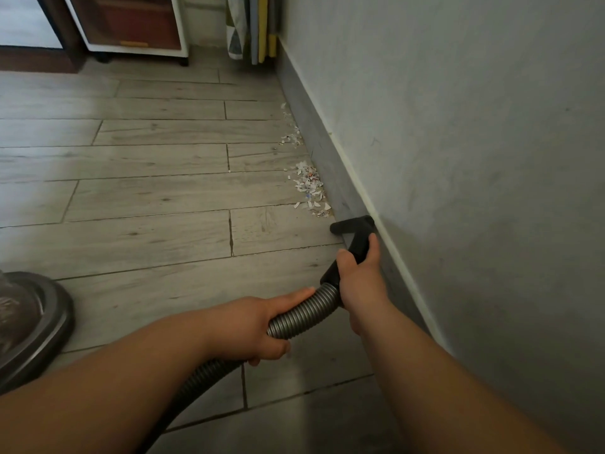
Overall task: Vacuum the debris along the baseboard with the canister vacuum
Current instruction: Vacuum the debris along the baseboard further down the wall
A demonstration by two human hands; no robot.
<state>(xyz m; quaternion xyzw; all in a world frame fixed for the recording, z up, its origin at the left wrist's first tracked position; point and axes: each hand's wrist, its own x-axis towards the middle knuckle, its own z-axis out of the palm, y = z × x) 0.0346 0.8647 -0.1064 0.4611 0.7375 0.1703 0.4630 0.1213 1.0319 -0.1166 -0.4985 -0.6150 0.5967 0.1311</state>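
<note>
Canister vacuum body (31, 326) sits at far left on the floor, only partly in frame, grey rim showing. Wood-look plank floor (147, 191) spreads across the middle. Far left in the back, a white-framed cabinet (131, 24) on small dark feet.

Ribbed grey hose (294, 316) runs from the near bottom edge up and right. Left hand (258, 326) wraps around the hose, fingers curled under it, thumb lying along the top. Just right of it, right hand (358, 273) grasps the black handle tube (357, 247) where the hose joins, fingers closed round it.

Black nozzle (352, 223) lies low on the floor, its far end touching the grey baseboard (314, 139). Debris (309, 188), torn white paper bits with some colour, lies heaped against the baseboard just beyond the nozzle; a smaller scatter (291, 137) further along the same baseboard, apart from the first pile.

Folded patterned fabric and flat boards (252, 27) lean in the far corner. Grey wall (458, 126) fills the right side.
</note>
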